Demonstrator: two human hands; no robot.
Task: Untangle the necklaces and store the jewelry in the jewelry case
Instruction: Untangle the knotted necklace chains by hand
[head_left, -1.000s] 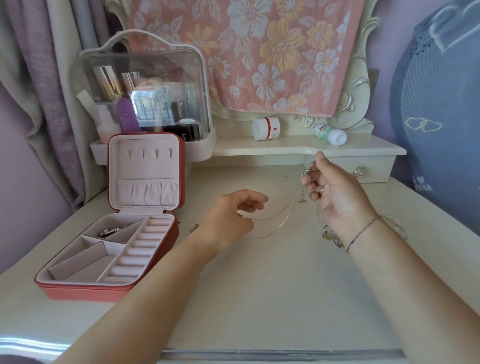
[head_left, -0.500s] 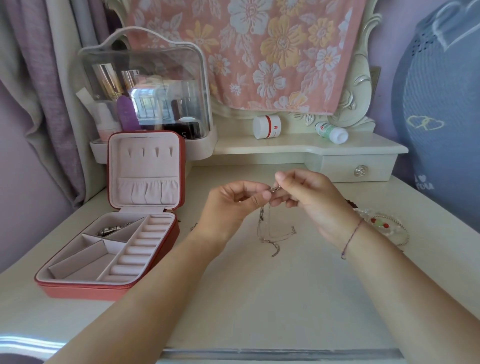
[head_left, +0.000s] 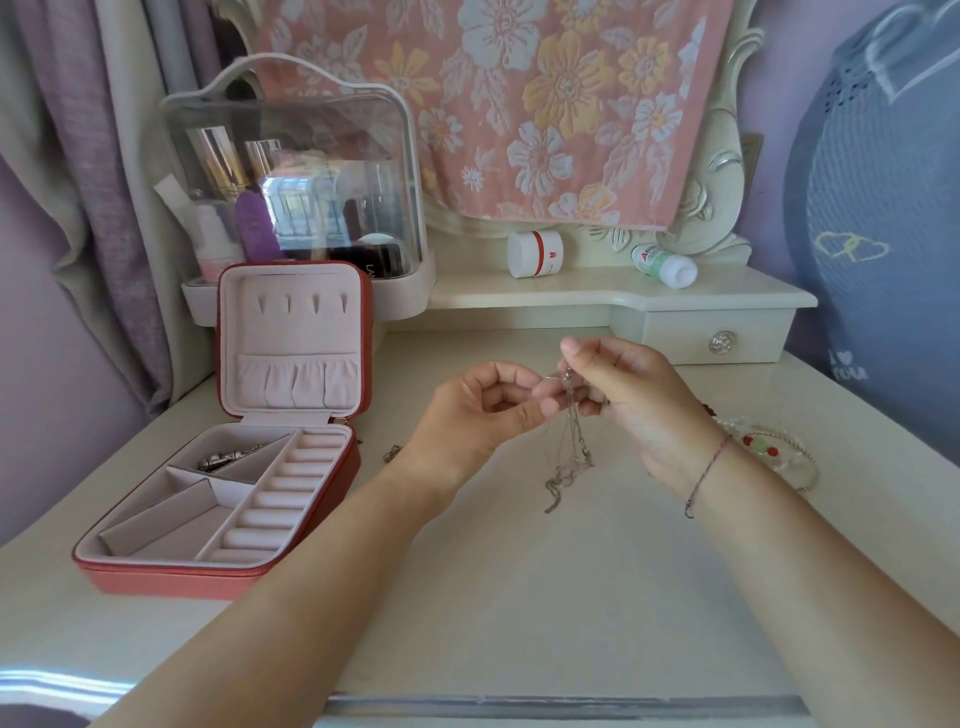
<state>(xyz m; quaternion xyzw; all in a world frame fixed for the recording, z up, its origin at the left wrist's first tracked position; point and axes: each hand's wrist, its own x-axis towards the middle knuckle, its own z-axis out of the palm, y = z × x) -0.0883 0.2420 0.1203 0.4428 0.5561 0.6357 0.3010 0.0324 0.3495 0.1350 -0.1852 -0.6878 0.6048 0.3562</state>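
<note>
Head view: your left hand (head_left: 467, 415) and right hand (head_left: 634, 405) are still together, fingers curled and pinching the top of the thin silver necklace (head_left: 570, 457). Compared to half a second back, the chain hangs in a narrower bunch, its tail touching the cream surface (head_left: 519, 597). The square red jewelry case (head_left: 223, 571), with soft pink lining, sits open on the left.

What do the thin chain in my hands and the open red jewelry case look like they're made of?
The thin silver chain looks like fine metal, silvery with a slight shine; it hangs limp. The open red square jewelry case seems matte faux leather or textured fabric outside; its pale pink lining looks like velvet or suede, soft and unreflective.
</note>
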